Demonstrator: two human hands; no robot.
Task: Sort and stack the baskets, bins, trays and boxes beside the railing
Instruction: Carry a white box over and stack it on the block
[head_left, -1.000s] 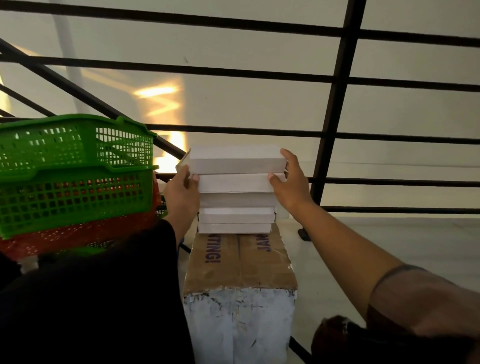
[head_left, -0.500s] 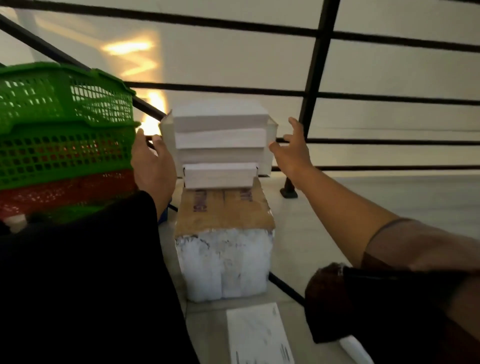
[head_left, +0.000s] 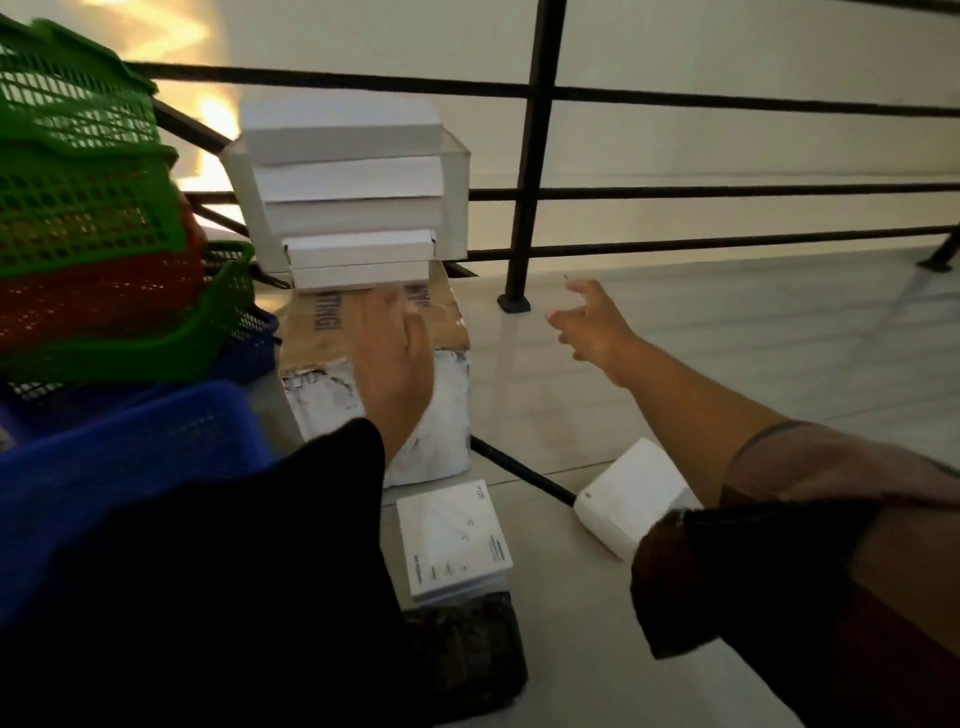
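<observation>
— Head view: where are the boxes?
— The stack of white boxes (head_left: 345, 197) sits on a taped carton (head_left: 374, 374) by the railing (head_left: 530, 156), right of the green baskets (head_left: 78, 171). Two more white boxes (head_left: 452, 540) lie on the floor.
— And the hands?
— Left hand (head_left: 397, 353) over the carton, right hand (head_left: 592, 325) in the air, both loose-fingered, holding nothing.

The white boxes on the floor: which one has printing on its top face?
The flat square box lying just in front of the taped carton. The other floor box, nearer the right arm, looks plain.
</observation>
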